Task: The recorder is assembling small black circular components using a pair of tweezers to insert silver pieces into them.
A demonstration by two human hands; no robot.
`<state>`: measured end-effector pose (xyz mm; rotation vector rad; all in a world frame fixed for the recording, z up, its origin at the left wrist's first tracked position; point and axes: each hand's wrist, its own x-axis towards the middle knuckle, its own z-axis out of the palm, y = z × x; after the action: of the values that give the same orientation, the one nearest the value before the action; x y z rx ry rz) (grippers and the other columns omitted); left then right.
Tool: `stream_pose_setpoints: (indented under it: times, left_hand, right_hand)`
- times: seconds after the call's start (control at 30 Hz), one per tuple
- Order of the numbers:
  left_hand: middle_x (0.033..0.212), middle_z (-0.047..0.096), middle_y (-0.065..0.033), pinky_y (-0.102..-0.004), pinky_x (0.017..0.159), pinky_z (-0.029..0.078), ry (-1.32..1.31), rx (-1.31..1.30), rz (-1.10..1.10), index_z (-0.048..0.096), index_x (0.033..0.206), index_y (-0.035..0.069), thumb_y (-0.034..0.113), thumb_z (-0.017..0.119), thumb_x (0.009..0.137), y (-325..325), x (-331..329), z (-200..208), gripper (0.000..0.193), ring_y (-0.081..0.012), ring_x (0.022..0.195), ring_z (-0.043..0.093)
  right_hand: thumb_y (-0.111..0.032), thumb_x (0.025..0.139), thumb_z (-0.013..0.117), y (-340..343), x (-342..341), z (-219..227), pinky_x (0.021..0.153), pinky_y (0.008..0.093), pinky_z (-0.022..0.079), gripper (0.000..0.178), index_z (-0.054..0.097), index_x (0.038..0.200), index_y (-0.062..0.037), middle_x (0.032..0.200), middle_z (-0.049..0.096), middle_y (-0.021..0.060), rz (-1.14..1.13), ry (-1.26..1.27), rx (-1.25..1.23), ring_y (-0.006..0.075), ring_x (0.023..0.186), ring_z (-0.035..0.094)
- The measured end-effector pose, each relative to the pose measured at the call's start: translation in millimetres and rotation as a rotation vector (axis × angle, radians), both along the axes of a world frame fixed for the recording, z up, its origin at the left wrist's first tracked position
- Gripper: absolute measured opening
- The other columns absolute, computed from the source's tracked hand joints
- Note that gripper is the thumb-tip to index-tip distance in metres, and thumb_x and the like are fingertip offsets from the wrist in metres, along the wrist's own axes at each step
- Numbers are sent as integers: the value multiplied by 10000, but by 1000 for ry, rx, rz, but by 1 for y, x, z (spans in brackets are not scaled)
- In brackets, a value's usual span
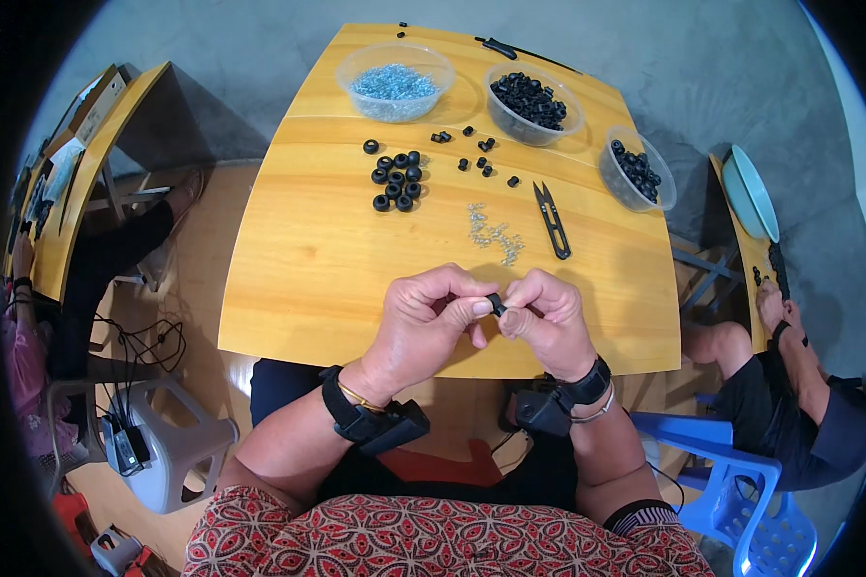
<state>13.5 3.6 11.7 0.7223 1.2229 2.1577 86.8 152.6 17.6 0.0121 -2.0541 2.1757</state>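
Observation:
Above the table's near edge, my left hand (421, 322) and my right hand (551, 322) meet, fingertips pinched together on a small black bead (496, 304). Both hands are closed, and the fingers hide part of the bead. Just beyond them lies a loose scatter of tiny clear beads (492, 234). A cluster of round black beads (395, 181) rests farther left, with several small black tube beads (487, 170) to its right. Black thread snips (551, 221) lie on the right, apart from both hands, blades pointing away.
Along the far side stand clear bowls of blue beads (394, 85), black tube beads (529, 104) and round black beads (635, 175). A black-handled tool (499, 48) lies behind them. People sit at side tables; a blue chair (741, 481) and grey stool (173, 447) flank me.

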Motion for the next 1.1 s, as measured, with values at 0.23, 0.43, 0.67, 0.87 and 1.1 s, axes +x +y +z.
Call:
stream_pose_setpoints:
  times: [0.23, 0.43, 0.67, 0.87, 1.1]
  left_hand:
    - [777, 555, -77, -201, 500, 456, 109, -17, 68, 576, 861, -25, -35, 523, 779, 0, 0, 0, 99, -109, 573, 544]
    - [730, 568, -75, -201, 481, 452, -48, -84, 4, 577, 852, -24, -7, 543, 777, 0, -3, 0, 85, -106, 547, 538]
    - [732, 583, -81, -202, 468, 446, -296, -56, -115, 573, 846, -11, 28, 561, 777, -1, -8, 2, 81, -106, 528, 526]
    - [769, 591, -94, -197, 470, 443, -398, -29, -182, 566, 864, -11, 51, 555, 787, -3, -9, 1, 100, -97, 551, 518]
    - [772, 594, -92, -199, 466, 442, -462, -9, -197, 568, 883, -14, 58, 549, 793, -2, -9, 1, 117, -90, 552, 517]
  right_hand:
    - [-84, 753, 610, -9, -2, 0, 496, 192, 387, 136, 489, 699, -53, 587, 505, 6, -11, -62, -237, 59, 524, 468]
    - [-82, 759, 606, -6, -3, 1, 464, 179, 376, 124, 496, 714, -48, 591, 499, 2, -23, -35, -134, 50, 511, 457]
    - [-78, 757, 607, -4, -3, 8, 457, 171, 372, 110, 503, 750, -40, 619, 497, -5, -11, -109, -145, 46, 512, 453]
    - [-73, 771, 587, -13, -3, 15, 467, 172, 380, 123, 496, 840, -29, 672, 516, 8, -42, -117, -265, 54, 534, 464]
    - [-63, 777, 578, -4, -3, 5, 482, 183, 393, 103, 496, 823, -22, 691, 545, 38, -9, 1, -134, 66, 544, 482]
